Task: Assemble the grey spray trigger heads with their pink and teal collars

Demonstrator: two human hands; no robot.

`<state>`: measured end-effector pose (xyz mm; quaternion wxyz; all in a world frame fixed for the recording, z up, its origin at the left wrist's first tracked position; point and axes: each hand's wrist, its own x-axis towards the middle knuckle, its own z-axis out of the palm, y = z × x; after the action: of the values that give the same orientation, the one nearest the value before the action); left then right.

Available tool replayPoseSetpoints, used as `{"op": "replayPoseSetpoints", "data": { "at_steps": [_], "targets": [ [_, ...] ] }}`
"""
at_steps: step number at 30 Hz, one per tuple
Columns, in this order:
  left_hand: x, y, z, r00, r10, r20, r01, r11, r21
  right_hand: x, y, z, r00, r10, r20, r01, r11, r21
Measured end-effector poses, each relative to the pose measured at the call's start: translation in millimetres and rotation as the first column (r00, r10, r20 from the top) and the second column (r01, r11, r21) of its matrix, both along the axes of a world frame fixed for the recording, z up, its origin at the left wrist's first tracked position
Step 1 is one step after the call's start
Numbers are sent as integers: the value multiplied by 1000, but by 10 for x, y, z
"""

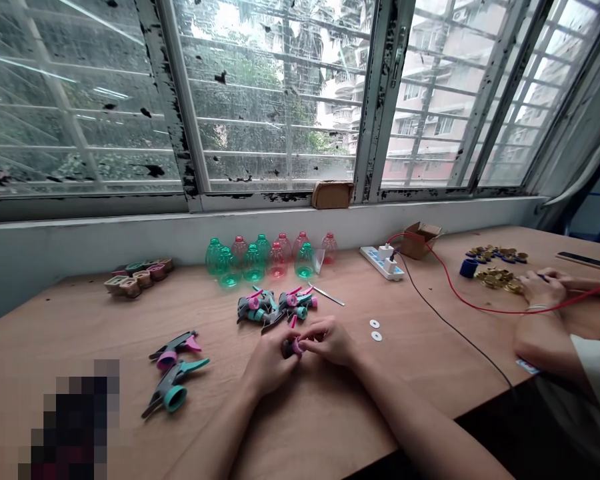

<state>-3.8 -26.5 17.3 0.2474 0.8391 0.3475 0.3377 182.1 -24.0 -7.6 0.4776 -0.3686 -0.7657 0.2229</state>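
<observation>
From the head view, gripping in the left hand point(271, 359), fingers closed round its body, a dark grey plastic spray-trigger head with a pink collar point(297, 347), low over the light-brown wooden table point(105, 333). Reaching to the collar with the right hand point(331, 343), fingers bent inward and fingertips at its rim; cannot tell whether pinching a small piece there. Just beyond the hands, in a jumbled pile: more grey spray-trigger heads with pink or teal parts point(280, 308). Left of the left hand, near each other: a grey-and-pink trigger head point(168, 359) and a grey-and-teal trigger head point(175, 398). Right of the right hand, one nearer than the other: two flat white ring-shaped discs point(377, 337). To the pile's right: a slim silver-coloured metal tool point(330, 295). Below the window point(280, 153): upright translucent green and red plastic bottles point(253, 265). Farther right: a white power strip point(373, 259), then a co-worker's hand point(543, 291) beside gold-coloured pieces point(495, 278).
</observation>
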Motion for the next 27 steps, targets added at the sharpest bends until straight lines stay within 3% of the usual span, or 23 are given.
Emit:
{"op": "replayPoseSetpoints", "data": {
  "at_steps": [21,27],
  "targets": [
    [-3,21,-20,1000,3,9,-3,1000,7,36,38,-50,997,76,29,-74,995,-72],
    [3,26,-21,999,-37,-35,38,999,39,27,30,-61,998,20,64,-18,999,-31]
  ]
}}
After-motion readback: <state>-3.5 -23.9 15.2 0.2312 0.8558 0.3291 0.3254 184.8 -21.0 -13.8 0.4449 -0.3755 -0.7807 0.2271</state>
